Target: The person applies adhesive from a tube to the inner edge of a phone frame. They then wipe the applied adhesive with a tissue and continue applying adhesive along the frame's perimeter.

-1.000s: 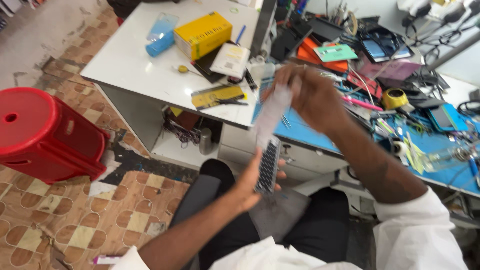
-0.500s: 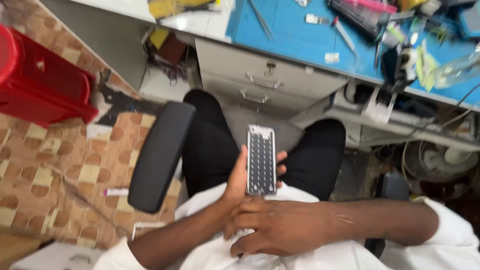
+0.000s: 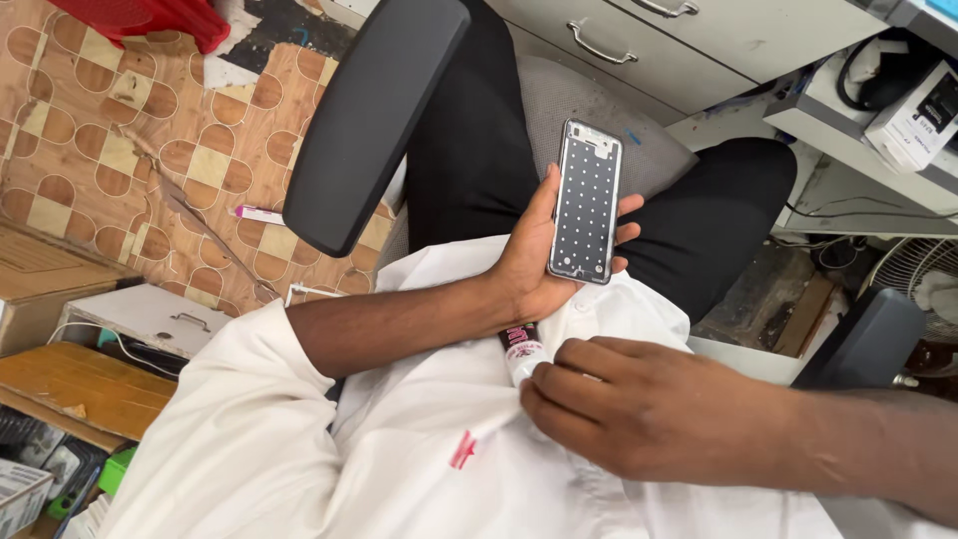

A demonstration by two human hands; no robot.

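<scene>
The right hand [image 3: 639, 409], in the lower middle of the frame, has its fingers [image 3: 569, 384] curled down and pinched around the white end of a small tube with red print [image 3: 522, 349] that pokes out of the white shirt [image 3: 399, 439]; most of the tube is hidden under the left wrist, so how far it sits in a pocket cannot be told. Just above, at centre frame, the left hand [image 3: 534, 265] holds a flat rectangular phone panel with a black, white-dotted face and a thin silver frame [image 3: 586, 203]. The thumb lies along its left edge, the fingertips [image 3: 629, 205] wrap the right edge, and the palm supports the bottom, so the panel stands nearly upright over the lap in black trousers [image 3: 469, 150].

To do this well, the pinch on the tube should stay near its tip and work along the tube's length, because a sideways tug would snag the cloth. The left hand is best kept on the panel's edges alone, off the dotted face, and held steady, since the wrist rests right on the tube.

Further out, a black chair armrest [image 3: 369, 120] slants across the upper left over the patterned brown floor tiles [image 3: 90, 120], grey metal drawers [image 3: 699, 40] run along the top, and a second dark armrest [image 3: 858, 334] sits at the right.
</scene>
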